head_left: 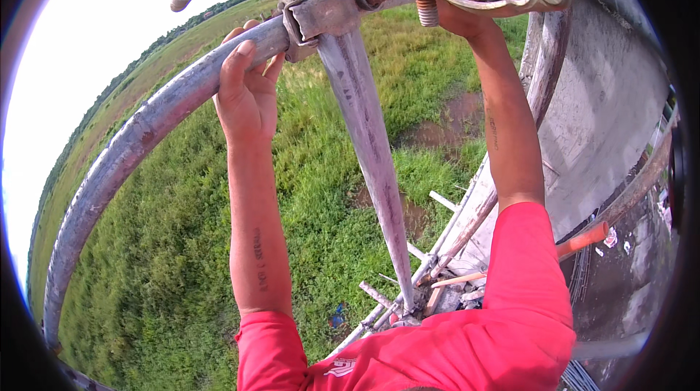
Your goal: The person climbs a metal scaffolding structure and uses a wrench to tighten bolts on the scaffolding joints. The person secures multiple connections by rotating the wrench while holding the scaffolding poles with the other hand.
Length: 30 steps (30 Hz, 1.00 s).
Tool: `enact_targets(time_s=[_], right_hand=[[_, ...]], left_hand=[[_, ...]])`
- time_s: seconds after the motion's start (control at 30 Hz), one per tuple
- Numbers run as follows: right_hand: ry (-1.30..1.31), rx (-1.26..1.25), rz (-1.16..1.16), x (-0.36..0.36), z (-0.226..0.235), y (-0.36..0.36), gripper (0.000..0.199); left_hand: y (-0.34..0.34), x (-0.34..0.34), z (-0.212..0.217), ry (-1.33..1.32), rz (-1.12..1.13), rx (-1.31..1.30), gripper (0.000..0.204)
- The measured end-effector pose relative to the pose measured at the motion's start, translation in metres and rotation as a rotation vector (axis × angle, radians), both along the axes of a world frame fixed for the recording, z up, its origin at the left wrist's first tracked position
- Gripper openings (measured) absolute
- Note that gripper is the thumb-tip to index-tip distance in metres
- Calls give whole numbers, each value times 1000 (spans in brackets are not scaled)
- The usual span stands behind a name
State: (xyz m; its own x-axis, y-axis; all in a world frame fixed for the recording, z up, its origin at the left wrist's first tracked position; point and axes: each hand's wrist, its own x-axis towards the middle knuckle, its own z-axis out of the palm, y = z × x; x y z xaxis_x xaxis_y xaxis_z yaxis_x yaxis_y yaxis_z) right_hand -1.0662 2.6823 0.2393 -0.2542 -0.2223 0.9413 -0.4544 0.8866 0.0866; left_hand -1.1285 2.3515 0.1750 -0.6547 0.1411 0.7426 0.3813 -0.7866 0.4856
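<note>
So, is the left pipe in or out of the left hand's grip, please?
In: the left hand has its thumb across the pipe, fingertips showing above it.

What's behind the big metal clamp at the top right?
Behind the clamp, part of the right hand shows. The clamp covers its fingers, so I can't see what they hold.

A broad green grassy field (168,245) spreads below, broken by brown muddy patches (467,110), with a small blue scrap (337,316) among the grass. A dark distant tree line (157,45) meets white sky (80,41). Rightward stands a grey, flat-faced concrete wall (601,121), an orange tubular piece (583,241) near its lower part.
</note>
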Motion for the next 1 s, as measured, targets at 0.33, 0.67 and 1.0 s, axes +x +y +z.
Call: enact_targets(time_s=[0.33,0.67,1.0], right_hand=[[-34,-648,-71,55,-89,-116,66],[84,-318,20,42,-54,-35,68],[-283,282,-192,11,8,20,32]], left_hand=[[4,5,5,-59,-72,84,49],[4,-3,1,-82,-63,54,46],[6,0,0,-44,-63,61,45]])
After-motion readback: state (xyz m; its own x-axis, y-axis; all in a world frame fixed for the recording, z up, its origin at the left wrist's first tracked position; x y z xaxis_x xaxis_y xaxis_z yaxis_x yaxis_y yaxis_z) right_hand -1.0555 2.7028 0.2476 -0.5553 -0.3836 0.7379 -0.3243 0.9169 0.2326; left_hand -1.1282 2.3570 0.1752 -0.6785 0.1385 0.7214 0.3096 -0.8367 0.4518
